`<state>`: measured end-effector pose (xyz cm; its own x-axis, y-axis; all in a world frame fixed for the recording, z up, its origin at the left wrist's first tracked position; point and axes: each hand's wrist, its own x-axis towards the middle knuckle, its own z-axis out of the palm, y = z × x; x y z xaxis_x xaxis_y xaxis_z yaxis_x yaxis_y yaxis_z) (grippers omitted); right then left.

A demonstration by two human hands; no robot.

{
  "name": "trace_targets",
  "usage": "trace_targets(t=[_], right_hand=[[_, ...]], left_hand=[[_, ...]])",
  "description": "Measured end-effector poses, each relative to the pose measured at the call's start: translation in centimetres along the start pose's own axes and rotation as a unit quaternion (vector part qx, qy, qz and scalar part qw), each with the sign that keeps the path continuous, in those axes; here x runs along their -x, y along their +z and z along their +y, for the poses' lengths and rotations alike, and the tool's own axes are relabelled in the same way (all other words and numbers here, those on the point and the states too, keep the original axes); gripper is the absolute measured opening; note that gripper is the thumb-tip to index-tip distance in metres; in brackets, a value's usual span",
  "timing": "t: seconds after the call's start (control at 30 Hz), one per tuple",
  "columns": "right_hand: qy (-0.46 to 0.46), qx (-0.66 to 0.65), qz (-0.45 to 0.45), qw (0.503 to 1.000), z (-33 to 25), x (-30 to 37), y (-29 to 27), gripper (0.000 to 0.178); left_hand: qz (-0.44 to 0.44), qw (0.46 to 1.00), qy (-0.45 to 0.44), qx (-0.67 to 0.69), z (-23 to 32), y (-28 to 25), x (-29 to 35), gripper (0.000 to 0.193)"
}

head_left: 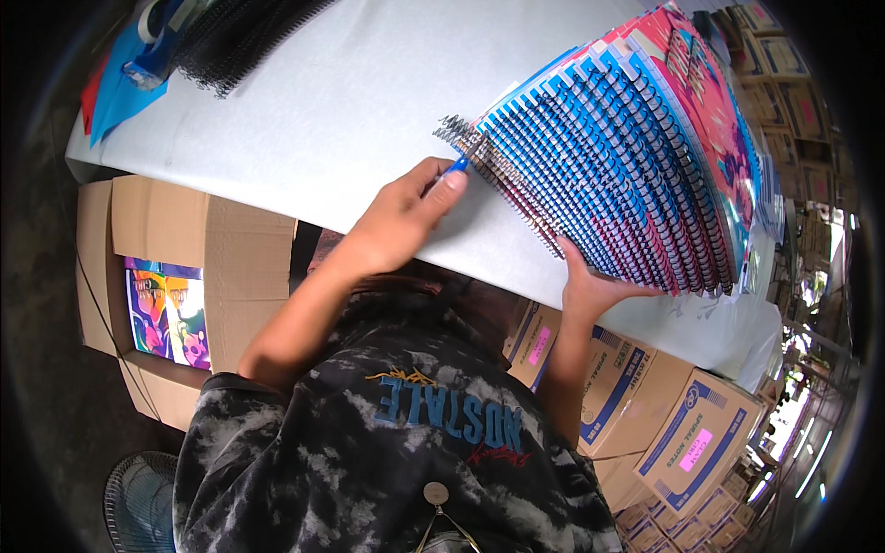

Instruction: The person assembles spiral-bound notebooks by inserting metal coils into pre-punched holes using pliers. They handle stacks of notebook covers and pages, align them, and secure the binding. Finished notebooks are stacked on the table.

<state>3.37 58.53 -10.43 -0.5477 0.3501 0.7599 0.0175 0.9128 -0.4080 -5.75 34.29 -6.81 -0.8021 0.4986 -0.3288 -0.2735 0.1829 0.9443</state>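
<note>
Blue and silver spirals ran in close rows along the stack of notebooks (590, 175), which lay fanned on the right part of the white table (304, 138). Its top cover, pink and red, showed at the far right. At the stack's far left corner, loose coil ends (452, 129) stuck out past the covers.

The left hand (406, 214) was closed around a small blue-handled tool (459, 164), its dark tip at the spirals just beside those ends. The right hand (595, 288) touched the near end of the stack, thumb up against the spirals and fingers along the edge; I cannot tell how firmly it gripped, as the fingers were partly hidden. The two hands were apart.

On the far left of the table lay a bundle of black coils (235, 46), with blue sheets (118, 88) beside it. Below the table's left side stood an open cardboard box (247, 249) with colourful printed covers (166, 318) inside. Closed cartons (622, 387) stood at the near right, and a fan (138, 502) at the near left.
</note>
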Motion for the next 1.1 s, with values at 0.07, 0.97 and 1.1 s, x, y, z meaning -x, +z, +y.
trace_targets(t=[0.07, 0.97, 1.1], right_hand=[[0.017, -0.012, 0.002, 1.0, -0.4, 0.0, 0.4, 0.135], [-0.293, 0.315, -0.641, 0.635, -17.9, -11.5, 12.6, 0.018], [-0.28, 0.238, -0.666, 0.649, -16.3, -11.9, 14.5, 0.022]], left_hand=[[-0.123, 0.943, -0.091, 0.296, -0.3, -0.7, 0.0, 0.055], [-0.112, 0.828, -0.188, 0.517, -3.1, 0.1, 1.3, 0.051], [-0.125, 0.814, -0.188, 0.535, -3.3, 0.1, 0.8, 0.052]])
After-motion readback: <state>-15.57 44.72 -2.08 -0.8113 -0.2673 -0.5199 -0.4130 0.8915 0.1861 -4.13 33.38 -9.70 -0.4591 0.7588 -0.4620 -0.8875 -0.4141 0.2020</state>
